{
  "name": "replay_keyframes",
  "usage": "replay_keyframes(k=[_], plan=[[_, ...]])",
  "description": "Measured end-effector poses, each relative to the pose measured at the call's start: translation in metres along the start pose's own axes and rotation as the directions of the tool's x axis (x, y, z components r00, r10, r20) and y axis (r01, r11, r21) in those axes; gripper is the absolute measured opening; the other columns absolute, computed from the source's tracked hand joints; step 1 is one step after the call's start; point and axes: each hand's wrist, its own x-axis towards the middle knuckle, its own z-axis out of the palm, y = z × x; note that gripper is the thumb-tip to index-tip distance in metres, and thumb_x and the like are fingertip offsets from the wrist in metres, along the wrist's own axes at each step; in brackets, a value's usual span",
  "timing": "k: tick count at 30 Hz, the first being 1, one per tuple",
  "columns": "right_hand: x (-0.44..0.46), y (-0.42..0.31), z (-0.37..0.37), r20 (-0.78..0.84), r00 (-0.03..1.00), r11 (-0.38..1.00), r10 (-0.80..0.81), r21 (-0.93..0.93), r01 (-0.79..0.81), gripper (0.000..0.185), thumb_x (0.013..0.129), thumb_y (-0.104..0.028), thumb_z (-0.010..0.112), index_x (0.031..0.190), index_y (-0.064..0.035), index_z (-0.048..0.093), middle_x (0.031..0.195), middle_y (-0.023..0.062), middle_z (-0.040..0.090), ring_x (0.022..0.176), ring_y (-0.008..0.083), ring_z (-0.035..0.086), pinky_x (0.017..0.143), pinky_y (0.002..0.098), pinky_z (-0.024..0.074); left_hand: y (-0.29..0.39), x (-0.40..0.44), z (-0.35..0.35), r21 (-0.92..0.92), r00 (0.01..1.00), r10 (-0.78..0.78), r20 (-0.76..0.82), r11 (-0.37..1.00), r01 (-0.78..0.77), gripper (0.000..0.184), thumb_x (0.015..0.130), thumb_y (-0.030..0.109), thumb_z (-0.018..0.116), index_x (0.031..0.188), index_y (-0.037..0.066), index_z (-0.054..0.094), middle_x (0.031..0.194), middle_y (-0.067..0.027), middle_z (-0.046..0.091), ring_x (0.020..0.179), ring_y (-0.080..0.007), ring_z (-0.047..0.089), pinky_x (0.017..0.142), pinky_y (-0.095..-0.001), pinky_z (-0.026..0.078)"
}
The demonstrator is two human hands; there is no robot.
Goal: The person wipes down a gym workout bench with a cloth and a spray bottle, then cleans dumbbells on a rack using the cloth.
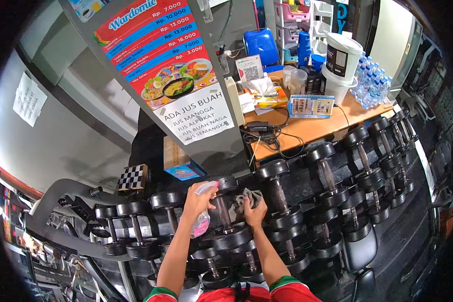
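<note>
My left hand (198,200) is wrapped round the neck of a clear spray bottle (202,226) with pink liquid and a pink-and-white trigger head. A crumpled grey cloth (240,202) is gripped in my right hand (255,211). Between the two hands lies a black dumbbell (223,214) on the rack, its metal handle pointing away from me. The cloth is beside that handle; whether it touches cannot be told. Another dumbbell (280,194) lies just right of my right hand, and one more (171,216) is left of the bottle.
Two tiers of dumbbells (332,181) run across the rack. Behind it stands a wooden desk (317,126) with cables (267,136), a calendar (311,106), white tubs (341,65) and water bottles (371,83). A grey pillar with a menu (156,50) rises in front. A checkered board (132,177) is at left.
</note>
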Motion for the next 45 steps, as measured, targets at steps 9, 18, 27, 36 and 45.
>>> replay_keyframes(k=[9, 18, 27, 36, 45], plan=[[0.037, -0.070, 0.010, 0.206, 0.975, 0.979, -0.082, 0.201, 0.040, 0.020, 0.086, -0.008, 0.064, 0.104, -0.0004, 0.063, 0.099, 0.0098, 0.062, 0.091, 0.0187, 0.060, 0.082, 0.0289, 0.0453, -0.030, 0.008, -0.035, -0.276, 0.980, 0.083, 0.182, 0.961, -0.031, 0.021, 0.083, 0.019, 0.060, 0.087, -0.001, 0.060, 0.075, -0.0074, 0.058, 0.047, -0.0173, 0.058, 0.043, -0.0301, 0.050], [0.049, -0.020, 0.023, 0.262, 0.965, 0.995, -0.006, -0.096, 0.032, 0.024, 0.091, -0.016, 0.058, 0.107, 0.0018, 0.062, 0.095, 0.0181, 0.066, 0.084, 0.0289, 0.064, 0.075, 0.0334, 0.0472, -0.050, 0.013, -0.029, -0.388, 0.989, 0.125, 0.085, 0.918, -0.082, 0.022, 0.083, 0.020, 0.058, 0.086, -0.002, 0.059, 0.074, -0.0066, 0.058, 0.045, -0.0163, 0.056, 0.044, -0.0283, 0.048], [0.055, -0.060, 0.026, 0.323, 0.945, 0.998, 0.047, -0.052, -0.032, 0.024, 0.086, -0.014, 0.061, 0.109, -0.0048, 0.065, 0.100, 0.0159, 0.065, 0.093, 0.0365, 0.062, 0.081, 0.0393, 0.0476, -0.052, 0.013, -0.024, -0.432, 0.988, 0.151, 0.039, 0.894, -0.120, 0.021, 0.083, 0.017, 0.058, 0.091, -0.002, 0.061, 0.073, -0.0059, 0.058, 0.044, -0.0144, 0.054, 0.043, -0.0275, 0.047], [0.051, -0.043, 0.034, 0.277, 0.959, 0.994, 0.057, 0.073, -0.080, 0.022, 0.090, -0.012, 0.056, 0.106, 0.0010, 0.062, 0.101, 0.0152, 0.061, 0.092, 0.0314, 0.060, 0.083, 0.0365, 0.0449, -0.058, 0.007, -0.025, -0.483, 0.984, 0.173, 0.033, 0.865, -0.136, 0.021, 0.084, 0.017, 0.058, 0.093, -0.002, 0.062, 0.076, -0.0065, 0.058, 0.046, -0.0136, 0.054, 0.046, -0.0276, 0.048], [0.045, -0.100, 0.041, 0.320, 0.903, 0.898, -0.285, -0.241, 0.369, 0.023, 0.084, -0.010, 0.061, 0.105, -0.0029, 0.063, 0.102, 0.0127, 0.058, 0.095, 0.0334, 0.056, 0.082, 0.0398, 0.0463, -0.069, -0.012, -0.053, -0.585, 0.984, 0.177, -0.024, 0.795, -0.157, 0.020, 0.082, 0.021, 0.061, 0.083, 0.001, 0.057, 0.077, -0.0074, 0.057, 0.051, -0.0138, 0.055, 0.051, -0.0307, 0.050]])
